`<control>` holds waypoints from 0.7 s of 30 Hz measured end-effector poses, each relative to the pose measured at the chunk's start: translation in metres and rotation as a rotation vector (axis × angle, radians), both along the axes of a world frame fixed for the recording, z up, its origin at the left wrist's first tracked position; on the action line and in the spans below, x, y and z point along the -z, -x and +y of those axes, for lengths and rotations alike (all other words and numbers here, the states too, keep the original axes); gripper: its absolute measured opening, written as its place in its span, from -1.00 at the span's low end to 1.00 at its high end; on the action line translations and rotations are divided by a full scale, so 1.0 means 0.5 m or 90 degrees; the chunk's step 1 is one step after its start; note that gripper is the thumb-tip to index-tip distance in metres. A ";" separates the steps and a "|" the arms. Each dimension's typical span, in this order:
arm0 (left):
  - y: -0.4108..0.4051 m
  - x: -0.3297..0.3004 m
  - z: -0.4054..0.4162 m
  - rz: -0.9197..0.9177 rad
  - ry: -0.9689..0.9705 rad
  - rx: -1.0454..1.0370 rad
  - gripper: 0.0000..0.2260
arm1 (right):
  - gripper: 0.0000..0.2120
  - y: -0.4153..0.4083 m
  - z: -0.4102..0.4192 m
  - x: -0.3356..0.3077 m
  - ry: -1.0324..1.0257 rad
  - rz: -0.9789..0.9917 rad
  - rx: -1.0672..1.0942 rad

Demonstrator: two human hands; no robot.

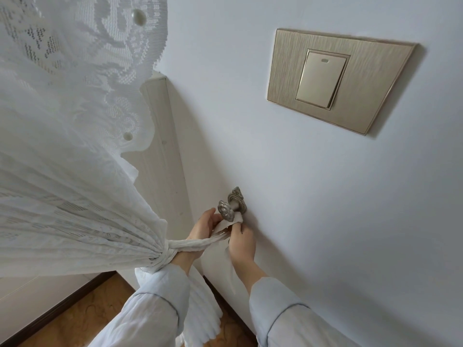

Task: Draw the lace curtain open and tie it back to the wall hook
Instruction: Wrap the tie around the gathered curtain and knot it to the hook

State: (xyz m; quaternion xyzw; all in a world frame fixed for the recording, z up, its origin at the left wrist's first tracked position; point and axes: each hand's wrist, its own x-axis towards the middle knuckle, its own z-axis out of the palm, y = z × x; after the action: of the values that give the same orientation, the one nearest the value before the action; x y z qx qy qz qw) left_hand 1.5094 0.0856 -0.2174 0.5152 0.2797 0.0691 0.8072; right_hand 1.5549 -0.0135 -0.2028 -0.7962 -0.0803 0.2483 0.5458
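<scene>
Fingers of the right hand are pinching the tie-back just below the hook; the left hand is cupping it alongside, curtain bunched behind.

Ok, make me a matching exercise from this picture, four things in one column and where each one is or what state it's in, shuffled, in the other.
1. white lace curtain
2. ornate silver metal wall hook
3. brushed gold light switch
4. white fabric tie-back

A. mounted on the wall, upper right
B. gathered into a bunch
C. held by both hands at the hook
D. fixed to the wall just above the hands

Pairs: 1-B, 2-D, 3-A, 4-C
</scene>
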 end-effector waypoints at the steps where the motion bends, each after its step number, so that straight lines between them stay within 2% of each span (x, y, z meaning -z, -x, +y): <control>1: -0.001 -0.005 -0.004 -0.004 0.005 0.001 -0.50 | -0.56 0.001 0.003 -0.001 -0.021 0.033 0.021; 5: 0.001 -0.002 -0.003 -0.004 0.006 0.004 -0.46 | -0.63 0.010 0.012 0.007 -0.106 0.120 0.060; 13: 0.001 -0.009 -0.005 0.013 -0.063 0.033 -0.49 | -0.60 0.002 -0.006 -0.006 -0.176 0.190 0.059; 18: 0.000 -0.014 -0.005 0.032 -0.091 0.074 -0.41 | -0.58 -0.004 -0.008 -0.016 -0.182 0.236 0.060; 21: 0.000 -0.021 -0.007 0.035 -0.084 0.085 -0.38 | -0.54 0.002 -0.009 -0.020 -0.229 0.283 0.080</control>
State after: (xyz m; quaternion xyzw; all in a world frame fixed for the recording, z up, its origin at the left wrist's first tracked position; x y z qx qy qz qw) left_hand 1.5094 0.0821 -0.2067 0.5864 0.2620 0.0196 0.7662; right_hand 1.5540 -0.0182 -0.1931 -0.6160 0.0482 0.3639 0.6969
